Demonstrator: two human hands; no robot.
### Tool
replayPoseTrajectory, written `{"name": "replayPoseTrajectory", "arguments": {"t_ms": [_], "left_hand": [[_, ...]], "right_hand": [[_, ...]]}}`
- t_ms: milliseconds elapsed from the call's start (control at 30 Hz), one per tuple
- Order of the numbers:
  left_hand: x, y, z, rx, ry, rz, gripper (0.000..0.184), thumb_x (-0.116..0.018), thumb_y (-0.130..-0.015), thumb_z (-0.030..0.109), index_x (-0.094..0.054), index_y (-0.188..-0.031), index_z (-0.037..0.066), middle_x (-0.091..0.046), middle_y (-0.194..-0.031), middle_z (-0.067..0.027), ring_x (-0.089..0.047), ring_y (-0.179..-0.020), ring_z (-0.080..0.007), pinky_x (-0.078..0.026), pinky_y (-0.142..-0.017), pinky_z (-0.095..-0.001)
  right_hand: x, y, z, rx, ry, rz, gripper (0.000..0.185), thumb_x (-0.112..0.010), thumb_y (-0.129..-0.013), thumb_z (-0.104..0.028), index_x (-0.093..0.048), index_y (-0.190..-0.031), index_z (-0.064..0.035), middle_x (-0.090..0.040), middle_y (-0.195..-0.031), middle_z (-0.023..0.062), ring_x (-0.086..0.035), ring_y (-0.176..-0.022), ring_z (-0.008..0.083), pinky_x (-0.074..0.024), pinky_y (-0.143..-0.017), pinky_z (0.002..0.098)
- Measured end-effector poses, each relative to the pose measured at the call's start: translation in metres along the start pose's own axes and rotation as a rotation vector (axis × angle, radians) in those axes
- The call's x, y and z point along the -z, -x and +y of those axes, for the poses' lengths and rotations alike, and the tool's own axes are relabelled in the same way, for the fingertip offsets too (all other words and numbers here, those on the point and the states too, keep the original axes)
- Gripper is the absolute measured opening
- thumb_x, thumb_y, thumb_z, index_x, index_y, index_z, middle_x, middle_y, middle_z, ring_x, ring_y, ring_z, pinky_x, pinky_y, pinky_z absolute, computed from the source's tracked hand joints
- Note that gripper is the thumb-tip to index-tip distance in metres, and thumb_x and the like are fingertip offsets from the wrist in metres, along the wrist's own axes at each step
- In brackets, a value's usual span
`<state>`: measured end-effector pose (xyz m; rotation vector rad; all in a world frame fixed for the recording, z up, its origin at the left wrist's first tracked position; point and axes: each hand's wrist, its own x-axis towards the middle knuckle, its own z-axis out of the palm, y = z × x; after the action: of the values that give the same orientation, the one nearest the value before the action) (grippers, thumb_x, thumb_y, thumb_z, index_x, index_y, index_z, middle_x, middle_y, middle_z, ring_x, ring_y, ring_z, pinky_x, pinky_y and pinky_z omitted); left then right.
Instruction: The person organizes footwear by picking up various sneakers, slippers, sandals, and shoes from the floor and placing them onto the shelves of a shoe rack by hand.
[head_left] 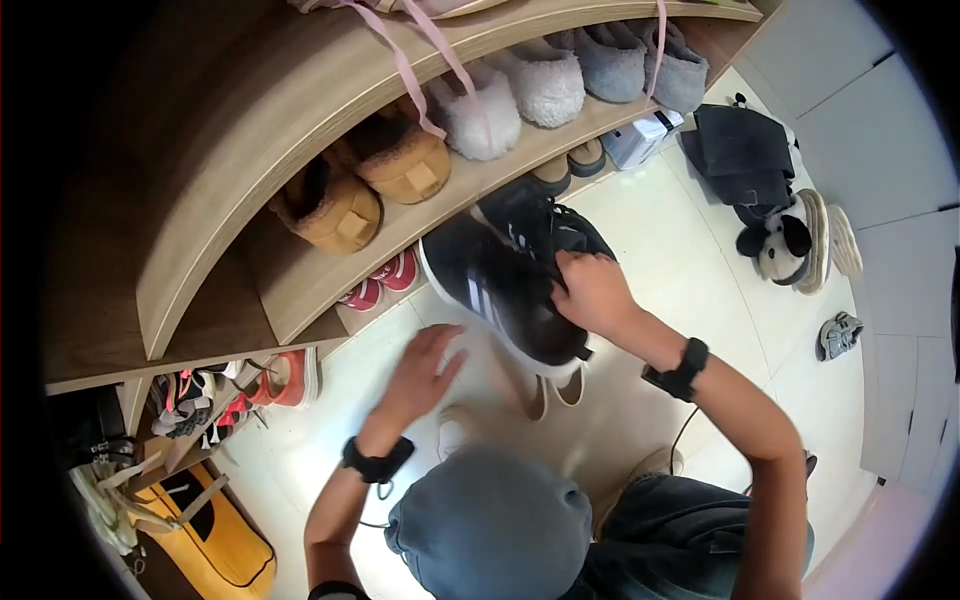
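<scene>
My right hand (592, 290) is closed on a pair of black sneakers (480, 290) with white soles and white side stripes, held together in front of the lower shelf. The fingers disappear partly behind the shoes' uppers. To the left, my left hand (418, 372) is held over the floor, fingers and thumb apart and nothing in it. Just beneath the sneakers stand pale low shoes (568, 388), partly hidden by the sneakers. Red shoes (380, 283) peek out from under the shelf behind the sneakers.
A wooden shelf (225, 180) carries tan slippers (415, 165) and fluffy grey and white slippers (545, 90); pink ribbons hang over it. Orange shoes (297, 378) sit at lower left, near a yellow bag (215, 530). A panda plush (780, 245) and a small grey shoe (840, 335) lie right.
</scene>
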<state>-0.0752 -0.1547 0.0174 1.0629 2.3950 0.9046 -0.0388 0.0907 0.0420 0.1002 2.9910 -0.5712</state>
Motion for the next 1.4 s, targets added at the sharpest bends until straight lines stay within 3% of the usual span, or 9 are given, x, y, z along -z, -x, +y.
{"name": "replayPoseTrajectory", "arguments": {"t_ms": [100,400,567,733,900,1000,1233,1333,1400], "left_hand": [[-0.037,-0.009,0.015,0.010,0.153,0.050,0.060,-0.055,-0.074,0.023,-0.024,-0.118,-0.004,-0.030,-0.115,-0.0234,-0.032,-0.107,-0.0364,-0.027,-0.091,-0.0377],[-0.035,0.002,0.020,0.103,0.263,0.082,0.064,-0.059,-0.069,0.012,-0.022,-0.120,-0.001,-0.030,-0.117,-0.0190,-0.032,-0.109,-0.0303,-0.030,-0.089,-0.0373],[0.001,-0.010,0.046,-0.489,-0.163,0.251,0.059,-0.066,-0.062,0.023,-0.039,-0.112,0.010,-0.040,-0.111,-0.0066,-0.040,-0.104,-0.0202,-0.035,-0.082,-0.0296],[0.023,-0.064,0.124,-1.179,-0.589,0.551,0.038,-0.051,-0.073,0.039,-0.045,-0.110,0.033,-0.047,-0.106,0.0085,-0.044,-0.093,-0.0062,-0.030,-0.069,-0.0208],[0.059,-0.069,0.195,-1.311,-0.640,0.859,0.033,-0.043,-0.076,0.026,-0.046,-0.109,0.022,-0.048,-0.110,0.0012,-0.046,-0.098,-0.0116,-0.026,-0.080,-0.0274],[0.087,-0.045,0.195,-1.518,-0.744,1.084,0.030,-0.040,-0.078,0.021,-0.050,-0.104,0.012,-0.052,-0.106,-0.0046,-0.050,-0.097,-0.0160,-0.029,-0.085,-0.0359],[0.166,0.034,0.112,-0.724,-0.952,1.173,0.015,-0.040,-0.077,0.023,-0.047,-0.081,0.010,-0.053,-0.097,-0.0118,-0.048,-0.096,-0.0263,-0.027,-0.086,-0.0427],[0.178,0.051,0.095,-0.181,-0.905,1.149,0.024,-0.033,-0.082,0.020,-0.044,-0.096,0.004,-0.039,-0.118,-0.0166,-0.038,-0.109,-0.0311,-0.017,-0.093,-0.0461],[0.164,0.052,0.084,-0.217,-0.473,1.361,0.038,-0.030,-0.082,0.021,-0.038,-0.114,0.002,-0.035,-0.122,-0.0164,-0.032,-0.114,-0.0308,-0.015,-0.097,-0.0428]], "right_hand": [[-0.021,-0.024,-0.007,-0.099,-0.030,0.100,0.019,-0.054,-0.061,-0.014,-0.049,-0.074,-0.0001,-0.055,-0.067,0.0176,-0.055,-0.065,0.0324,-0.0439,-0.061,0.0382],[-0.012,-0.012,-0.013,-0.076,-0.111,0.097,0.021,-0.054,-0.063,-0.016,-0.050,-0.076,0.0001,-0.054,-0.069,0.0182,-0.054,-0.064,0.0342,-0.0443,-0.059,0.0411],[0.129,0.033,-0.014,0.175,-0.043,-0.262,0.018,-0.052,-0.062,-0.016,-0.053,-0.067,0.0012,-0.054,-0.062,0.0195,-0.054,-0.060,0.0346,-0.0437,-0.056,0.0410],[0.245,0.078,-0.004,0.263,0.172,-0.105,0.016,-0.051,-0.058,-0.014,-0.046,-0.063,-0.0004,-0.048,-0.057,0.0166,-0.048,-0.060,0.0344,-0.0379,-0.056,0.0410],[0.267,0.117,-0.007,0.401,-0.036,0.556,0.026,-0.057,-0.067,-0.023,-0.055,-0.075,0.0022,-0.052,-0.063,0.0135,-0.050,-0.061,0.0306,-0.0366,-0.056,0.0335],[0.282,0.106,-0.023,0.596,-0.127,0.214,0.023,-0.059,-0.064,-0.018,-0.054,-0.075,0.0016,-0.053,-0.063,0.0129,-0.050,-0.057,0.0290,-0.0370,-0.056,0.0338],[0.243,0.006,-0.140,0.729,-0.197,0.304,0.013,-0.049,-0.064,-0.011,-0.054,-0.063,0.0015,-0.054,-0.063,0.0199,-0.055,-0.063,0.0332,-0.0432,-0.057,0.0416],[0.212,-0.040,-0.188,0.626,-0.246,0.379,0.013,-0.052,-0.061,-0.013,-0.058,-0.061,-0.0018,-0.054,-0.059,0.0162,-0.055,-0.061,0.0299,-0.0426,-0.056,0.0432],[0.189,-0.071,-0.225,0.626,-0.218,0.585,0.010,-0.054,-0.060,-0.013,-0.060,-0.055,-0.0064,-0.057,-0.057,0.0122,-0.058,-0.060,0.0229,-0.0431,-0.051,0.0381]]}}
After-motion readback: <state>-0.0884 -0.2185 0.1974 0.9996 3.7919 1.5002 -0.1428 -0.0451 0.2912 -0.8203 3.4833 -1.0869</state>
